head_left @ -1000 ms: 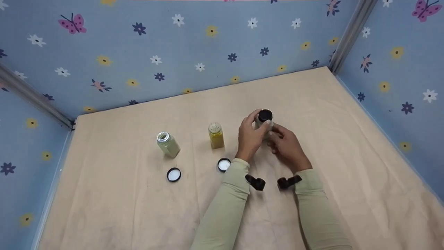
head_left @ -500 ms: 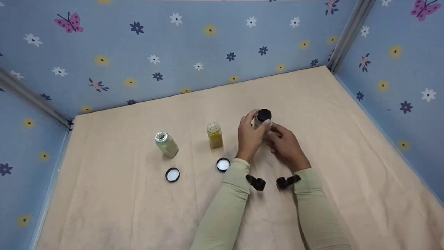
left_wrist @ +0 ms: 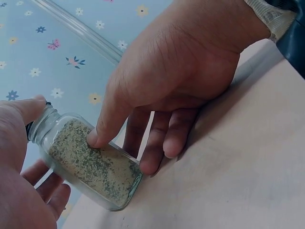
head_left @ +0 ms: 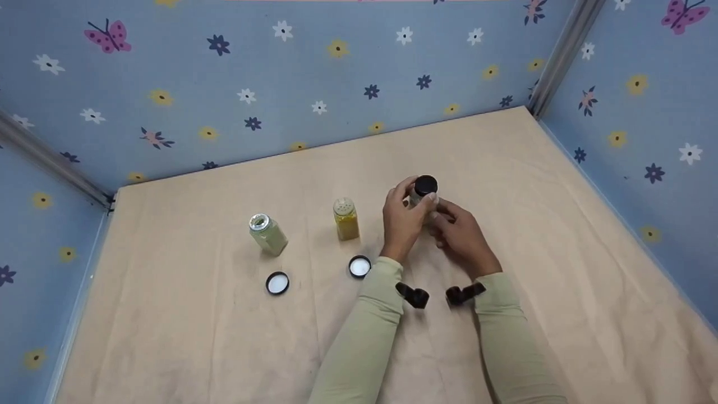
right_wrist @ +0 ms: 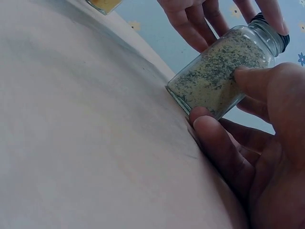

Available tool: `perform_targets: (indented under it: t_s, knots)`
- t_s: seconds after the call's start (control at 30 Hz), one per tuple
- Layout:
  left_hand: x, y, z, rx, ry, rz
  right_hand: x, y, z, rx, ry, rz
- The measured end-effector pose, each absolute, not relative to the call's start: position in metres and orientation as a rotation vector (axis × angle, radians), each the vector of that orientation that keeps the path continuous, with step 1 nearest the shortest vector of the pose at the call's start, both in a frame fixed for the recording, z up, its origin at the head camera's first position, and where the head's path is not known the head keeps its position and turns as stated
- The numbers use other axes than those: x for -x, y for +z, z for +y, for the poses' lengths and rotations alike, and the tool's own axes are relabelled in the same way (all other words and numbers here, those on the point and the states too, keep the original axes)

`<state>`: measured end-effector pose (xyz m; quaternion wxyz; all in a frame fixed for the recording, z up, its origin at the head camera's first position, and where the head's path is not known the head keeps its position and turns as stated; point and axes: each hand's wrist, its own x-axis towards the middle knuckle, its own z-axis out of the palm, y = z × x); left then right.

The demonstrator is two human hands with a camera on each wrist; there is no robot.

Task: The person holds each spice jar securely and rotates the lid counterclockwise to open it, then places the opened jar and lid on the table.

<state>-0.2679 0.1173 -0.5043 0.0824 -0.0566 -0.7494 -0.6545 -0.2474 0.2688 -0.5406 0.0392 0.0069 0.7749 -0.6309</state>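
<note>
Both hands hold a glass spice jar (left_wrist: 95, 167) with a black screw cap (head_left: 426, 186) and green-flecked pale seasoning inside. Fingers and thumb of my left hand (head_left: 404, 224) grip the jar at its cap and neck. Lower down, my right hand (head_left: 465, 235) holds the jar's body, its thumb pressed on the glass in the right wrist view. The jar is upright in the head view, its base close to the table. To its left stand a yellow spice jar (head_left: 348, 227) with a perforated shaker top and a pale green jar (head_left: 272, 238) with a silvery rim.
Two black caps with white liners lie upside down on the cloth: one cap (head_left: 277, 283) before the green jar, another cap (head_left: 359, 266) before the yellow one. A beige cloth (head_left: 168, 336) covers the table. Flowered blue panels (head_left: 291, 67) enclose its back and sides.
Both hands keep their hold on the capped jar with almost no movement. The whole head view has shifted slightly, so everything appears a little further left.
</note>
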Motion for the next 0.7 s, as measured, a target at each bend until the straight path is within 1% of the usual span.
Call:
perform_targets:
  t_s: [0.7]
  knots:
    - [0.2645,-0.4994,0.1103,0.238,-1.956,-2.152,0.2478,-0.5393,0.2665,-0.068,-1.938,2.348]
